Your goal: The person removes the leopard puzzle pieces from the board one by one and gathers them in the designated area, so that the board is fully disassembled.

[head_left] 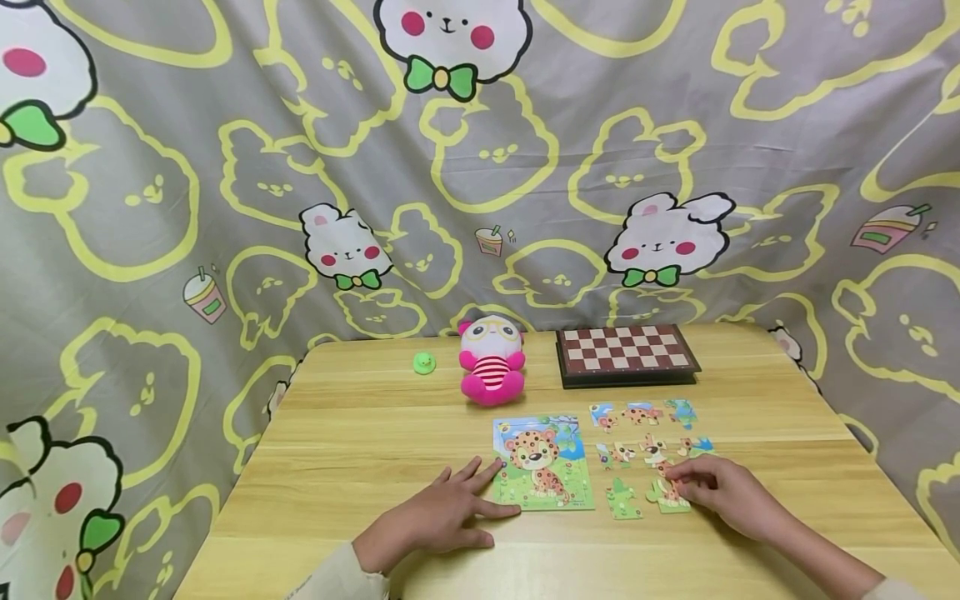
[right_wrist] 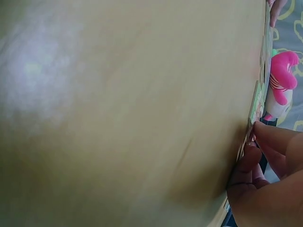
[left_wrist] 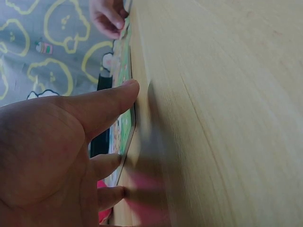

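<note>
My left hand (head_left: 450, 510) lies with its fingers spread at the left edge of a square leopard puzzle picture (head_left: 555, 454), touching it with the fingertips. To the picture's right, several loose jigsaw pieces (head_left: 622, 500) lie apart in rough rows. My right hand (head_left: 726, 493) is at the lower right of these, thumb and finger pinching a puzzle piece (head_left: 673, 498) with part of the leopard's body on it. In the right wrist view, the pinching fingers (right_wrist: 272, 137) hide much of that piece. The left wrist view shows the left thumb (left_wrist: 109, 101) along the picture's edge.
Behind the puzzle sits a pink and white plush panda (head_left: 492, 362). A small green toy (head_left: 424, 363) stands to its left, and a folded checkered game board (head_left: 628, 354) lies to its right. A patterned curtain (head_left: 525, 167) hangs behind the wooden table (head_left: 360, 433).
</note>
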Tool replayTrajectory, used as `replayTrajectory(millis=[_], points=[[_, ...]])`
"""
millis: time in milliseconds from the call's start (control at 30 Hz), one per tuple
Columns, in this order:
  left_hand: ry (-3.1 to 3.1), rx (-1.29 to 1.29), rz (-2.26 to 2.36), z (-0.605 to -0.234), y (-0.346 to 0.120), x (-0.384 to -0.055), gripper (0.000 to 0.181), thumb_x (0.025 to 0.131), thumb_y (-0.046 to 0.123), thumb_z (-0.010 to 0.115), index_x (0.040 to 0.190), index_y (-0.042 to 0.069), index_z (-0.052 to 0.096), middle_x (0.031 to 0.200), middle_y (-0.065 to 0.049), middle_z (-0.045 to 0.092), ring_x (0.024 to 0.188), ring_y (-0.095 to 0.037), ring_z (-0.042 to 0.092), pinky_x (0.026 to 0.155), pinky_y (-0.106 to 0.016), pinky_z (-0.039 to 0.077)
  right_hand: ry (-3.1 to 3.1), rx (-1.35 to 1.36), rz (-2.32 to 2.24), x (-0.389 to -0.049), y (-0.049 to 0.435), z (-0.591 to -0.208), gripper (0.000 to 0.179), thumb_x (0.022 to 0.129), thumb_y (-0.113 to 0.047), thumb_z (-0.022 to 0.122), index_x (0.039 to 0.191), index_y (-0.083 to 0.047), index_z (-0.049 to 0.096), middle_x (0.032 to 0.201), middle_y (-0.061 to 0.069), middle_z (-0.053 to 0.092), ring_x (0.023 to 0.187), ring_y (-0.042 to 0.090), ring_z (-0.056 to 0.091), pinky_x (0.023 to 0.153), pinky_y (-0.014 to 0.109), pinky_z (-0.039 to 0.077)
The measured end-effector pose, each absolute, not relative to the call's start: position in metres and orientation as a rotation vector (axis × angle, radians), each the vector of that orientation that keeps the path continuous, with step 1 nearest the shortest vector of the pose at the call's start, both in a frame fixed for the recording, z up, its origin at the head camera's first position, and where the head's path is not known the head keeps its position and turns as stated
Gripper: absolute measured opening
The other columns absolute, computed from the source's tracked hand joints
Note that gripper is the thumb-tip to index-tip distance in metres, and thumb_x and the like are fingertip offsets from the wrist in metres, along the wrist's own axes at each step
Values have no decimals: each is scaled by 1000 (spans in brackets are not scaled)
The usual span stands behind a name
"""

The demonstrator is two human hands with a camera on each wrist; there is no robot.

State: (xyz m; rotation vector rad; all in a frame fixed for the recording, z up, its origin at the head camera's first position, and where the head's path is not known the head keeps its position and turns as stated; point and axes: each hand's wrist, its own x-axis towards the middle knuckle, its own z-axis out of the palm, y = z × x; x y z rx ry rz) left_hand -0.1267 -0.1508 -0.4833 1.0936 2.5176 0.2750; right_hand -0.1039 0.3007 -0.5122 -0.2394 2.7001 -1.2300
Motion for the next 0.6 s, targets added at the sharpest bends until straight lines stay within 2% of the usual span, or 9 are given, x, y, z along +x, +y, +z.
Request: replayTrajectory(millis=[600], points=[[2514, 1096, 286, -483, -151, -126, 51, 98, 51, 63, 146, 57, 48, 173, -4, 13, 154, -46, 21, 110, -76, 28, 2705, -302, -1221, -104, 303, -513, 20, 95, -15, 74, 114, -11, 78, 116, 8, 71, 80, 2, 47, 65, 24, 42]])
